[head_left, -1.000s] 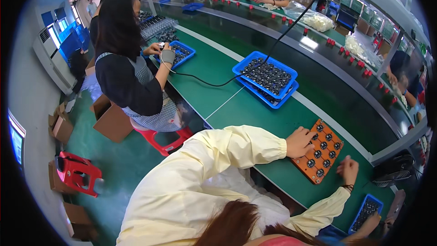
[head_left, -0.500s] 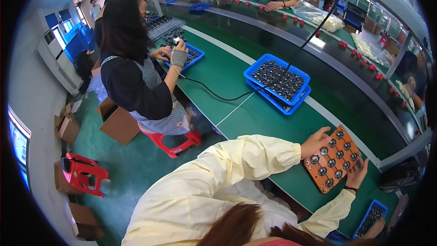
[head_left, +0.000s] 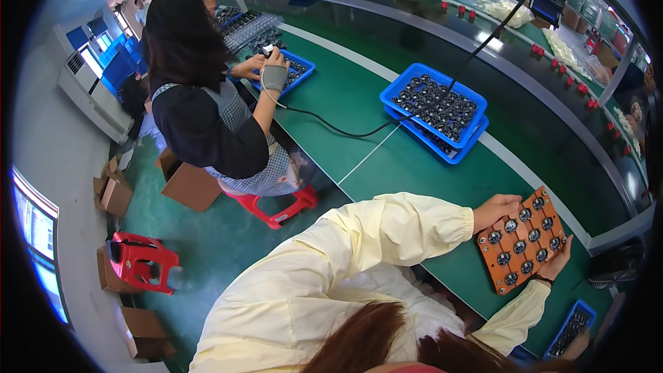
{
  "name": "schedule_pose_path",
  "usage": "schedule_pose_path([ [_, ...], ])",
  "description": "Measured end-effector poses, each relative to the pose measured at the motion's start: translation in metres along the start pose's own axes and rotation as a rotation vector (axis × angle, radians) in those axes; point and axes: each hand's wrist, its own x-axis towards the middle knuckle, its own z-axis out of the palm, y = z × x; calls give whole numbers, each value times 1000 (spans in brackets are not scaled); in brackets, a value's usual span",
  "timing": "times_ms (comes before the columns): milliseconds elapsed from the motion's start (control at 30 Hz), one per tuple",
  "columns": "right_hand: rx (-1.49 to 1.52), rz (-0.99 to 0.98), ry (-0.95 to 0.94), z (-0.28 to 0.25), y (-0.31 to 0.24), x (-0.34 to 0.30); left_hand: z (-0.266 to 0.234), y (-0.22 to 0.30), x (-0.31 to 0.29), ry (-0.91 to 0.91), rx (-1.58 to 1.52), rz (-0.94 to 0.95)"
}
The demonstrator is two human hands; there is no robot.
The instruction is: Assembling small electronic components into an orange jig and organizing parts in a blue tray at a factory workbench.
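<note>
An orange-brown fixture board [head_left: 519, 235] with rows of round, shiny black parts set in it is between my hands, over the green bench. My left hand [head_left: 496, 213] grips its far left edge, the fingertips partly hidden by the board. Along the right edge, my right hand [head_left: 556, 261] is closed round the board, with a dark band at the wrist. Whether the board's underside touches the bench, I cannot tell. Beyond it stand two stacked blue trays [head_left: 481, 121], the upper one full of small round black parts.
A black cable [head_left: 359, 135] crosses the bench [head_left: 359, 166] and the trays. At my left a co-worker [head_left: 200, 97] handles a small part over a blue tray [head_left: 301, 69]. Another blue tray [head_left: 572, 328] lies at the lower right, a hand beside it. Behind the bench runs a dark conveyor [head_left: 525, 124].
My right hand's fingers, spread before, have closed round the board's edge. The board sits slightly further right in view, while the trays and surroundings have also shifted with the view.
</note>
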Motion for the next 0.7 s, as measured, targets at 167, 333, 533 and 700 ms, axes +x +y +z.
schedule_pose_path([
  [167,5,-50,-66,-25,0,10,-5,-10,9,-90,-116,-89],
  [333,164,-36,266,-28,-7,12,-12,13,13,-184,-178,-142],
  [533,253,-118,479,-23,1,16,-13,13,6,-245,-413,-40],
  [700,330,-191,465,-13,18,16,-11,2,1,-328,-488,81],
])
